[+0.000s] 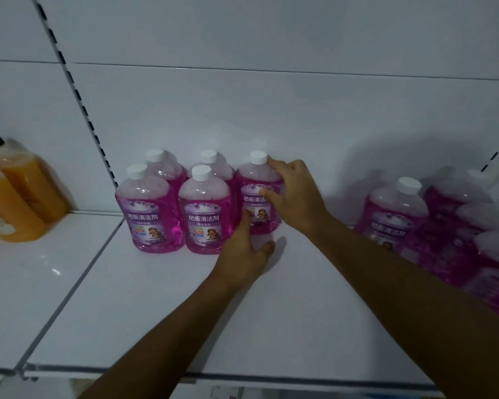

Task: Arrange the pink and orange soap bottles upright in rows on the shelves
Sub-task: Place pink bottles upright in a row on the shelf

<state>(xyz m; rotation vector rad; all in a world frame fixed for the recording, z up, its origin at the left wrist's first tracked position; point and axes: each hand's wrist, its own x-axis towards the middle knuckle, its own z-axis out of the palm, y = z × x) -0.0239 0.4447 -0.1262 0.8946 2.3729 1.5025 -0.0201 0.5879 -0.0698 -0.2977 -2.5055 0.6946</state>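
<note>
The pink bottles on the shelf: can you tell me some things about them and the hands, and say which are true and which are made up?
1. Five pink bottles stand upright in the group by the hands. True.
2. Their caps are black. False: they are white.
3. The right hand holds the rightmost bottle of that group. True.
4. The orange bottles are on the right. False: they are at the far left.
5. The left hand holds a cap. False: its fingers touch that bottle low down.

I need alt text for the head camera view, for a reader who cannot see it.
Two hands set a pink floor cleaner bottle upright on a white shelf: the right hand grips it, the left hand touches its base, beside four upright pink bottles.
</note>
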